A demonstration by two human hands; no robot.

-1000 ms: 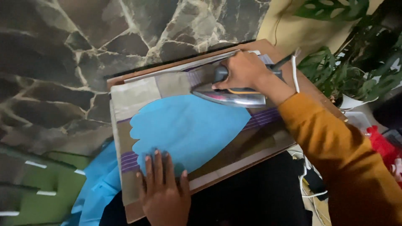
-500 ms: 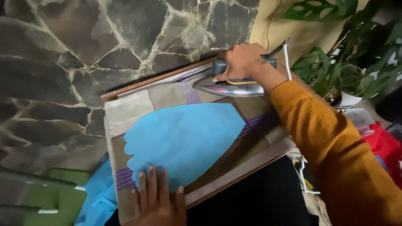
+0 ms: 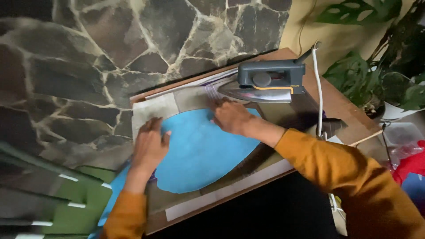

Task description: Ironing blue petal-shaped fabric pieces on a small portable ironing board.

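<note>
While the iron [image 3: 265,82] stands apart, left hand [image 3: 149,144] and right hand [image 3: 230,116] press flat, fingers spread, on blue cloth [image 3: 201,148].

Counted in view: one blue cloth [image 3: 201,152], one grey iron [image 3: 265,82] with one white cord [image 3: 318,88], one padded wooden board [image 3: 341,108], two hands [image 3: 149,144] [image 3: 230,116], two orange sleeves [image 3: 354,177], several potted plants [image 3: 376,84].
</note>
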